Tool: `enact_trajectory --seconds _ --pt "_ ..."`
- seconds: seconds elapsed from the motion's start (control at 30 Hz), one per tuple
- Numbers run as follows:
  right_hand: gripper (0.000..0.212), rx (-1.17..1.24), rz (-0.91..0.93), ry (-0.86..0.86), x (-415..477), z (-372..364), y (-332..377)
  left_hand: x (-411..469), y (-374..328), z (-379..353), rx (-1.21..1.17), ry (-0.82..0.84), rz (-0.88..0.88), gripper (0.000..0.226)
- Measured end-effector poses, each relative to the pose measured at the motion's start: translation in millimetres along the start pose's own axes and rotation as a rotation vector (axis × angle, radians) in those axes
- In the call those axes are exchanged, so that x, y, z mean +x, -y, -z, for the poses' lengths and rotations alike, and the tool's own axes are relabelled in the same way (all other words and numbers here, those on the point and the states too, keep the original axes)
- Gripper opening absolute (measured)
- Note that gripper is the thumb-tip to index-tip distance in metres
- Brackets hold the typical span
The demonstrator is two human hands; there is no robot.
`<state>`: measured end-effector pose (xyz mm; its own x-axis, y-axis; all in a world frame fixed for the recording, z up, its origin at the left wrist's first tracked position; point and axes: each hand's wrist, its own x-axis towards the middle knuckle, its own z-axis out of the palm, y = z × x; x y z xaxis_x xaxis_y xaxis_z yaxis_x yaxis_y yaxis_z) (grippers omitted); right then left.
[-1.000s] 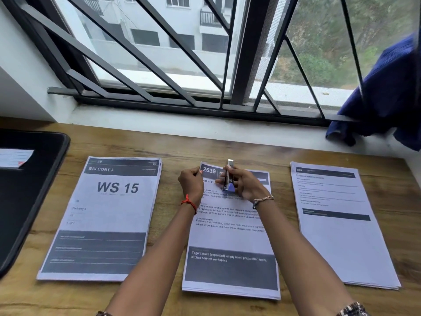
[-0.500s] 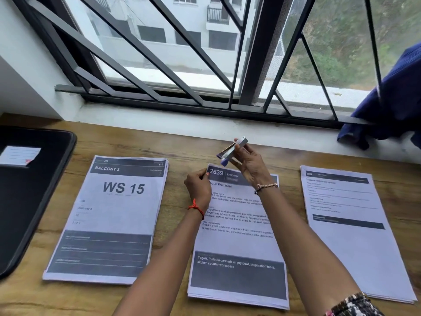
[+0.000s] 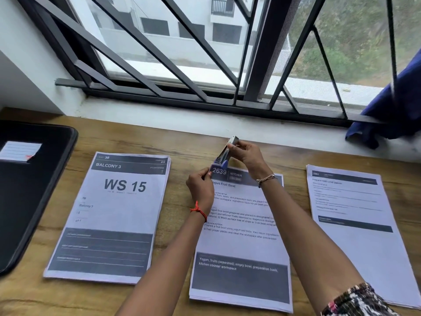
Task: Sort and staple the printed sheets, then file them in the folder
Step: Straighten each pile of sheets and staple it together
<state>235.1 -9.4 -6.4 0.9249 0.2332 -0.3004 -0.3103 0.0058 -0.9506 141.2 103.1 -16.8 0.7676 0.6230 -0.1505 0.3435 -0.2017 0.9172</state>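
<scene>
So that its corner can be stapled, the middle stack of white printed sheets (image 3: 241,226) is pinched by the left hand (image 3: 200,185). Just above those fingers, the silver and blue metal stapler (image 3: 224,153) is gripped, tilted, by the right hand (image 3: 247,156). Past the left fingers are laid another paper stack (image 3: 114,215), then the flat black folder (image 3: 29,197). Those fingers may be in its way.

Soft, overcast daylight comes through the barred window (image 3: 262,53) ahead and falls evenly on the wooden desk (image 3: 177,144); shadows are faint. The white printed sheets (image 3: 114,213) look slightly bluish. The wide lens bows straight lines near the edges, and small print on the right-hand stack (image 3: 355,236) blurs.
</scene>
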Motion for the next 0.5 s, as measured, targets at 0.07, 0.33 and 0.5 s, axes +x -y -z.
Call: enact_trajectory --seconds 0.07,0.33,0.5 --pt "0.003 -0.054 0.02 0.042 -1.6 -1.6 2.4 0.4 0.3 -0.8 0.004 -0.01 -0.004 0.024" --pt "0.004 -0.179 -0.022 0.149 -2.7 -9.1 2.8 4.0 5.0 -4.0 -0.013 -0.025 0.029 0.024" --pt "0.007 -0.311 -0.053 0.229 -0.2 -9.2 0.2 6.9 6.9 -4.3 -0.043 -0.017 0.064 0.025"
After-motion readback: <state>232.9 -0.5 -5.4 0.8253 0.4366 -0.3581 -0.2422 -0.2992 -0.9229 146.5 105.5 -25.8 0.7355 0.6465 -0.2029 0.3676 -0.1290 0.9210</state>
